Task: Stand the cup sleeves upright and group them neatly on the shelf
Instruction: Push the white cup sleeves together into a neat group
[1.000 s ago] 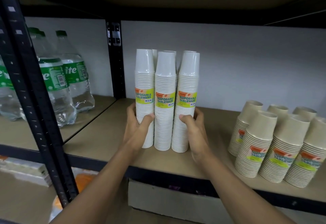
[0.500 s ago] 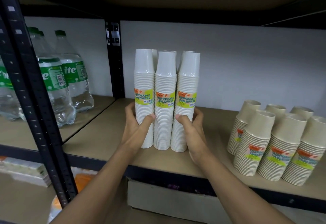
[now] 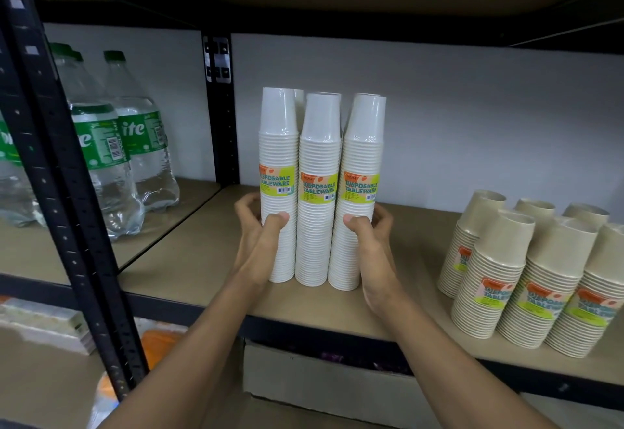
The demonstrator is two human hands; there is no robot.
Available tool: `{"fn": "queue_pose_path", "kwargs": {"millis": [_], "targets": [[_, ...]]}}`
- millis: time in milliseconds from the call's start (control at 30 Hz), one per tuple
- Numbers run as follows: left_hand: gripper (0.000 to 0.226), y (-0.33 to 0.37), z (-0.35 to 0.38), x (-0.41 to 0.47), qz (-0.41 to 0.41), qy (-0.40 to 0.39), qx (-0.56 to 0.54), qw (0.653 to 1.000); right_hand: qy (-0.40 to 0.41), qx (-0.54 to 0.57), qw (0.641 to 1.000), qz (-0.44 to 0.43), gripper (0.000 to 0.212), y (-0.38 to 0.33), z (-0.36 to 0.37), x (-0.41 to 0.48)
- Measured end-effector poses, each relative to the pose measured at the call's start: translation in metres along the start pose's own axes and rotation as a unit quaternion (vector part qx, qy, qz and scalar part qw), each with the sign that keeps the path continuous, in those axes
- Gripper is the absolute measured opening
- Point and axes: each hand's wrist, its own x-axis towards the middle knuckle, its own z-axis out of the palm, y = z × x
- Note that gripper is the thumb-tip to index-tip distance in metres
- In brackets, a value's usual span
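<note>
Tall white cup sleeves stand upright in a tight group on the brown shelf, each with a yellow-green label; more tops show behind the front three. My left hand curls round the leftmost sleeve, thumb on its front. My right hand curls round the rightmost sleeve in the same way. Both hands squeeze the group from its sides.
Several shorter beige cup sleeves stand grouped at the shelf's right. Clear soda bottles with green labels stand on the left bay behind a black upright post. A cardboard box sits below the shelf.
Both hands stay clasped on the outer sleeves; the group has barely shifted. The view has drifted slightly.
</note>
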Motion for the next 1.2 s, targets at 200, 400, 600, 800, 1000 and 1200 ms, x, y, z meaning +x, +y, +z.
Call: {"fn": "queue_pose_path", "kwargs": {"millis": [200,400,600,800,1000,1200], "targets": [[0.057,-0.002,-0.002,0.002,0.002,-0.010,-0.002,1.000,0.003,-0.001,1.000,-0.001,0.062,0.002,0.000,0.003],[0.039,-0.002,-0.002,0.003,-0.004,-0.013,0.004,1.000,0.001,-0.003,1.000,-0.003,0.061,0.002,-0.001,0.003],[0.054,0.001,-0.003,-0.001,0.002,-0.018,-0.001,1.000,0.007,-0.006,1.000,-0.006,0.060,0.001,0.000,0.001],[0.055,0.004,-0.002,-0.005,0.009,-0.022,-0.006,1.000,0.009,-0.017,1.000,-0.007,0.059,0.000,-0.003,-0.003],[0.055,0.005,0.002,-0.013,0.011,-0.028,-0.015,0.999,0.012,-0.019,1.000,-0.012,0.059,-0.003,-0.009,-0.012],[0.056,0.011,0.011,-0.027,0.015,-0.041,-0.017,0.999,0.020,-0.023,0.999,-0.015,0.061,-0.011,-0.020,-0.029]]}}
